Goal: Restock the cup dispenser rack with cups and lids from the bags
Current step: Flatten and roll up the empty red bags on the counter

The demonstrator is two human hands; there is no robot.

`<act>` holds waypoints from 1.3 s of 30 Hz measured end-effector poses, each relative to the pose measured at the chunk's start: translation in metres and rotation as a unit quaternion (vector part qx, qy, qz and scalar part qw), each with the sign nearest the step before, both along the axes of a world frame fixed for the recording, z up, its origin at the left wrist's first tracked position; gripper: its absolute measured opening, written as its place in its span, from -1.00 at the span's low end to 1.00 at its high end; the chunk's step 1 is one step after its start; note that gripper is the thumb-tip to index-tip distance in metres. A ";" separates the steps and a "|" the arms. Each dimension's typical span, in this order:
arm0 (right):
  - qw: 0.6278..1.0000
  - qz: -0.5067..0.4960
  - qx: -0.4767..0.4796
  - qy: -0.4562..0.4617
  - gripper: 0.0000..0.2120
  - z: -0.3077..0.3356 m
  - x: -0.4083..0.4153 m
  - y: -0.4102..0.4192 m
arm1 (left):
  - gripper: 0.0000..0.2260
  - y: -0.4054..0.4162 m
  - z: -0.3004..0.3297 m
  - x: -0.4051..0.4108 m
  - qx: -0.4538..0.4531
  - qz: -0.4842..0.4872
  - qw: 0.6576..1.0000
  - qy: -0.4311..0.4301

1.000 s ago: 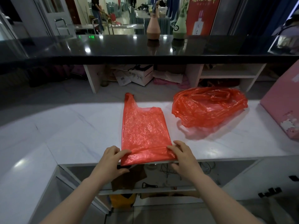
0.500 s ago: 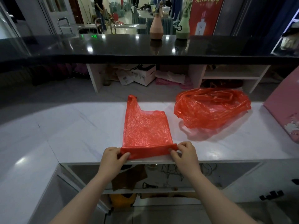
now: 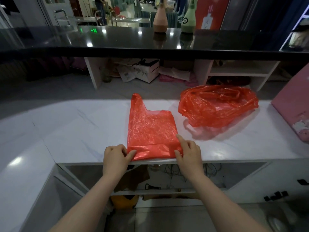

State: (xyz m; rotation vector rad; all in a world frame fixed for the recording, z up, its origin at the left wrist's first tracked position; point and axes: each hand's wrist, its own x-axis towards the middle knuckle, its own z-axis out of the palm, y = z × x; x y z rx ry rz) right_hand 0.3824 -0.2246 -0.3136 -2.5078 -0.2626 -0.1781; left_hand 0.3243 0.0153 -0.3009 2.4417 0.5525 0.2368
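a person stands at a white marble-look counter (image 3: 70, 131), both bare forearms reaching forward from the bottom of the view. a flat red plastic bag (image 3: 150, 129) lies on the counter straight ahead of them, smoothed out, with one handle loop pointing away at its far left corner. its near end is folded up into a narrow band that runs along the counter's front edge.

the left hand (image 3: 115, 158) sits at the left end of that folded band, fingers curled, thumb and fingertips pinching the corner of the plastic. the right hand (image 3: 189, 154) sits at the right end, thumb pressed on the fold and fingers bent round the bag's right edge, index finger lying along the side of the bag. so the bag stretches between the two hands and away from them, with only its near folded strip in their grip.

to the right and a little farther back, well apart from the hands, a second red bag (image 3: 217, 106) lies crumpled in a loose heap. a pink panel (image 3: 294, 114) leans at the counter's right end. beyond, a raised black countertop (image 3: 117, 37) carries a tan bottle (image 3: 160, 19) and a green bottle (image 3: 188, 20). open shelves below the counter hold cables and clutter, too dim to make out.
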 end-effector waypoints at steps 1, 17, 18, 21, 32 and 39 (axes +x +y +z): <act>1.000 0.011 -0.010 -0.001 -0.55 -0.001 0.000 -0.002 | -0.75 -0.004 0.002 -0.003 -0.005 0.001 1.000 -0.002; 0.985 0.098 0.082 0.113 -0.72 0.008 -0.001 -0.027 | -0.72 0.010 0.003 -0.020 0.046 -0.196 0.979 -0.028; 0.986 0.094 0.085 0.110 -0.73 0.009 -0.001 -0.027 | -0.77 0.009 0.006 -0.018 0.017 -0.179 0.983 -0.033; 0.991 0.058 0.084 0.082 -0.76 0.011 0.001 -0.026 | -0.78 0.009 0.011 -0.009 -0.054 -0.139 0.989 -0.026; 0.994 -0.067 0.088 0.015 -0.75 0.008 0.002 -0.005 | -0.77 -0.003 0.003 0.015 -0.087 -0.014 0.996 -0.021; 0.994 -0.079 0.075 -0.026 -0.70 0.001 -0.002 0.003 | -0.71 -0.006 -0.001 0.020 -0.016 -0.014 1.000 0.013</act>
